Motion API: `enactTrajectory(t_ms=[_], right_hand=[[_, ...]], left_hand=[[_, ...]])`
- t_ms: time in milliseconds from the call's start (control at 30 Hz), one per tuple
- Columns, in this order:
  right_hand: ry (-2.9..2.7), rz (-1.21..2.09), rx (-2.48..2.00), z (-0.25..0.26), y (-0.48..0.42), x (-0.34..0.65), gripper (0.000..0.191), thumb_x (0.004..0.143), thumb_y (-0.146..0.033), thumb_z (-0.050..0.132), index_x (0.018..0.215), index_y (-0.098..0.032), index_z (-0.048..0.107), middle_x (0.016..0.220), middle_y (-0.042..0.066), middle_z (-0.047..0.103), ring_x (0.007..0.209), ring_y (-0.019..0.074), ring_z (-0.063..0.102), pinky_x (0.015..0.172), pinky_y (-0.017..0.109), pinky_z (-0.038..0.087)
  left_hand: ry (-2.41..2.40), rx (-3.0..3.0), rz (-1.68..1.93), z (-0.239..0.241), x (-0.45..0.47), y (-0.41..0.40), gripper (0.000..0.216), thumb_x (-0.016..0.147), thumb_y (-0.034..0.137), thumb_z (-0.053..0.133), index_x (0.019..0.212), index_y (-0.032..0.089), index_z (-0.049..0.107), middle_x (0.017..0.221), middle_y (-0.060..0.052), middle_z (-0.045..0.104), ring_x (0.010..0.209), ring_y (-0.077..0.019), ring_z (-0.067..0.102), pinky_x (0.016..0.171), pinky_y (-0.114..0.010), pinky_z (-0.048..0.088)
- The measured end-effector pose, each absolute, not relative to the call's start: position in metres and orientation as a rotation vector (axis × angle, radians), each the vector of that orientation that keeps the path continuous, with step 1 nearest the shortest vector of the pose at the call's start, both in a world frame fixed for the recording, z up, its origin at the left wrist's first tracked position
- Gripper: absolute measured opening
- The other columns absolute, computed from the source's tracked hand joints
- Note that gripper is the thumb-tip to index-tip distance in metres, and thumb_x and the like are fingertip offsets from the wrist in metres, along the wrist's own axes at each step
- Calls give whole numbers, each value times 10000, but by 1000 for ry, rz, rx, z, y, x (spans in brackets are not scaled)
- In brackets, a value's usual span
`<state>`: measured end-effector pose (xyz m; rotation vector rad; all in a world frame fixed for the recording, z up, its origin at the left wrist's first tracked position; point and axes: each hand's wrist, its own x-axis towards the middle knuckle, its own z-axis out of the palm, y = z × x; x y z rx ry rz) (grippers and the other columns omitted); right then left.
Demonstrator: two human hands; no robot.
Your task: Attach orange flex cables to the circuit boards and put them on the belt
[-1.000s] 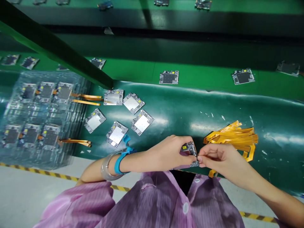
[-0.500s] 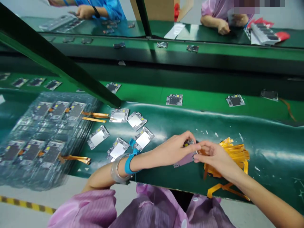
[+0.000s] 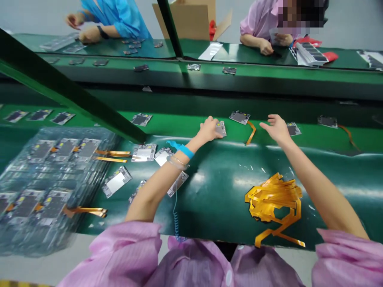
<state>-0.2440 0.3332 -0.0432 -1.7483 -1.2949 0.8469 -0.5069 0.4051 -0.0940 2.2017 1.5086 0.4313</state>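
My left hand (image 3: 209, 129) is stretched out to the light green conveyor belt (image 3: 185, 125), its fingers curled on a small circuit board (image 3: 221, 128). Just beyond lies another circuit board (image 3: 239, 116) with an orange flex cable (image 3: 250, 133) trailing from it. My right hand (image 3: 277, 127) hovers over the belt with fingers spread and holds nothing. A third board (image 3: 293, 128) lies just right of it. A pile of orange flex cables (image 3: 273, 199) sits on the dark green mat (image 3: 221, 191) near my body.
Loose boards (image 3: 143, 152) lie on the mat at left, next to a stack of clear trays (image 3: 44, 179) holding boards. A green beam (image 3: 74, 99) crosses diagonally. More boards ride the belt. Two people work at the far bench (image 3: 209, 59) with a cardboard box (image 3: 191, 18).
Both hands have left the spot near my body, where they held one board together, and reached forward to the belt. The camera has tilted up. The right hand has opened.
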Motion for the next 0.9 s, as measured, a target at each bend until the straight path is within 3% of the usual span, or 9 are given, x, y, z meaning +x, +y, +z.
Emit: enactTrajectory(t_ms=[100,167,267,333,433,567,733,900], right_hand=[[-1580,954,-1688,-47,263,-247,188,790,-258,748,956,-179,709,913,65,723,894,232,676,896,396,526],[-1776,1105,-1609,-51,214,-254,93,776,-261,772,850,-211,744,844,33,727,775,207,672,775,343,539],[-2194,1041,-1496,-63,164,-265,108,900,-244,666,982,-220,733,990,68,712,943,238,656,855,370,507],[-2377,915,-1465,-73,152,-271,132,903,-222,669,1031,-203,698,1073,103,681,1031,275,613,899,412,472],[-2419,884,-1447,-84,154,-279,89,830,-156,728,870,-197,659,959,81,677,972,286,590,883,436,423],[-2322,934,-1425,-87,167,-285,157,823,-84,662,747,-199,586,778,8,642,816,212,594,861,400,396],[-2045,945,-1453,-87,184,-290,98,879,-159,609,955,-212,642,868,12,703,814,184,644,857,367,447],[-1835,918,-1401,-82,190,-299,73,869,-206,637,798,-219,647,899,29,702,894,202,663,837,344,499]], left_hand=[[1502,2210,553,-77,-518,394,248,865,244,707,1076,153,613,1125,-104,636,1015,-259,616,887,-344,439],[1481,2191,706,-63,-525,377,168,928,273,626,1054,166,590,1001,-54,660,911,-215,620,811,-301,436],[1360,2128,883,-44,-533,338,172,889,314,679,930,175,587,850,8,652,786,-169,597,712,-251,411],[1271,2078,860,-36,-535,308,201,855,330,715,869,177,585,818,25,645,765,-155,587,690,-235,404],[1206,1962,743,-32,-536,269,218,841,349,733,866,185,590,807,33,658,741,-144,588,676,-227,414],[1146,1796,606,-37,-540,238,214,859,362,718,877,193,589,797,37,672,715,-138,593,661,-230,426],[1138,1666,554,-49,-544,222,203,873,382,693,915,193,629,879,11,656,818,-165,595,735,-267,440],[1091,1464,474,-52,-543,214,241,822,384,720,897,175,626,867,-7,644,810,-170,581,731,-279,445]])
